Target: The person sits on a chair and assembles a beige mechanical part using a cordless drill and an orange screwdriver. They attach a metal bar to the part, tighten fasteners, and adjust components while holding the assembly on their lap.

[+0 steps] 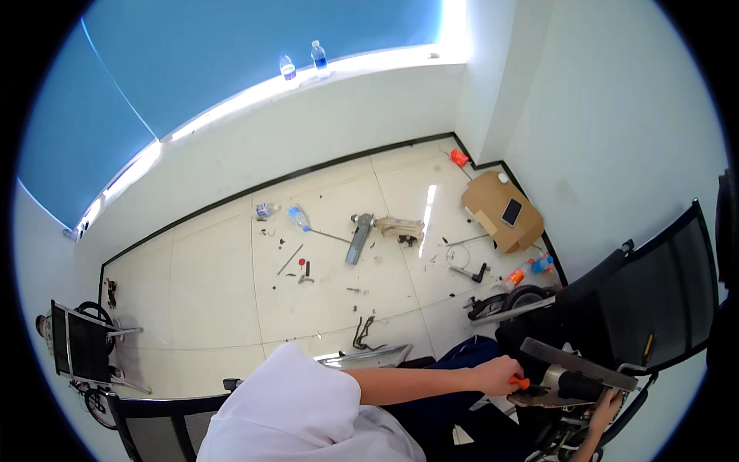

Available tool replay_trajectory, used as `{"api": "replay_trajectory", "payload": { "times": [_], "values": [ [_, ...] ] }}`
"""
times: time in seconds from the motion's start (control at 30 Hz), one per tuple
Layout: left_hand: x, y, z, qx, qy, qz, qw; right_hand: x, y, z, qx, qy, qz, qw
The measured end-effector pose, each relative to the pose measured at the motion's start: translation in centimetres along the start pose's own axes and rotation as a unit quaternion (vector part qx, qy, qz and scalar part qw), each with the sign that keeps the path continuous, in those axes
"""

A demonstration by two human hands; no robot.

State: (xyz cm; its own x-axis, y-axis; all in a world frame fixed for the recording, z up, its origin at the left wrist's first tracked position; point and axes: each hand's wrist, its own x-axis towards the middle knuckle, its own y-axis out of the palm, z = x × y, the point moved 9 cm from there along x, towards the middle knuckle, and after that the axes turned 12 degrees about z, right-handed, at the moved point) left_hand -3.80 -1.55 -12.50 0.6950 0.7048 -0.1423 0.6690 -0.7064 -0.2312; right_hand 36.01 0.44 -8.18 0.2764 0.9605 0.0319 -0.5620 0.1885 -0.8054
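Observation:
My left hand is closed round the orange handle of what looks like a screwdriver, its tip toward a mechanical assembly. That assembly has a silvery metal housing, a black cylindrical part and a worn plate underneath. A long, flat dark bar lies slantwise along its far side. At its right end, my right hand grips the edge, with the fingers partly hidden. The assembly rests low by a black chair on the right, beside my dark-trousered legs.
A black mesh chair stands right, with small wheels nearby. On the tiled floor lie a grey scooter-like part, plastic bottles, scattered small parts, and flattened cardboard bearing a phone. Another chair is far left.

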Motion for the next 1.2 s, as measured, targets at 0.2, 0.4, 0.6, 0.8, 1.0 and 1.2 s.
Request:
{"api": "replay_trajectory", "payload": {
  "times": [0.2,0.4,0.6,0.8,1.0,1.2],
  "values": [
    [1.0,0.4,0.1,0.004,-0.001,-0.001,1.0,0.2,-0.2,0.1,0.029,0.058,0.043,0.997],
    [1.2,0.7,0.5,0.008,-0.018,0.028,0.999,-0.8,0.3,4.4,0.036,0.015,0.042,0.998],
    [1.0,0.2,0.1,0.029,0.009,-0.001,1.0,-1.6,0.5,5.3,0.071,0.026,0.053,0.996],
    [0.6,0.1,-0.4,0.055,0.016,0.009,0.998,-2.4,0.1,4.9,0.101,0.021,0.036,0.994],
    [1.0,-0.3,-0.8,0.052,0.008,0.002,0.999,-1.5,0.3,7.4,0.106,0.029,0.029,0.994],
    [1.0,-0.2,-1.2,0.042,-0.01,0.02,0.999,-1.2,0.1,6.3,0.033,-0.041,-0.023,0.998]
  ]
}}
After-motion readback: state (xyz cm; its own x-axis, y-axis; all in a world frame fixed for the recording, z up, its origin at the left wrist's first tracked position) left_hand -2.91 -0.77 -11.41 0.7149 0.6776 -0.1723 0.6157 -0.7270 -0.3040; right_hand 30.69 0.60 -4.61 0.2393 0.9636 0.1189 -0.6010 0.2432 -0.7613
